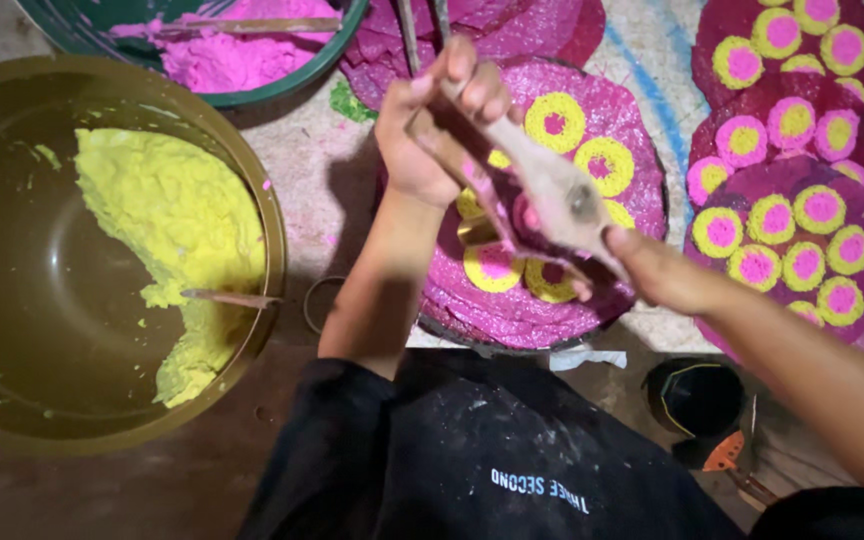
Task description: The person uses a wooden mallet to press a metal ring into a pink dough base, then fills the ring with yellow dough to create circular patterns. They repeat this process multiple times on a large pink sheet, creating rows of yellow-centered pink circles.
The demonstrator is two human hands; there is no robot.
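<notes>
My left hand [432, 125] sits just above the middle of the frame, fingers curled tight around the upper end of a wooden tool [542, 180]. The tool slants down to the right, smeared with pink. My right hand [652, 268] meets its lower end right of centre; the fingers fold in close around that tip, though I cannot tell how firmly they grip.

Both hands hover over a round pink disc [542, 290] at the centre, dotted with yellow rings [554, 122] that have pink middles. More discs [792, 170] of the same kind lie stacked along the right edge.

At the left is a big brown bowl [12, 300] with yellow paste [182, 220] heaped on its right side and a stick [230, 298] lying across the rim. At the top left a green bowl [282, 82] holds pink paste [222, 55]. My black sleeve [332, 450] fills the bottom centre.
</notes>
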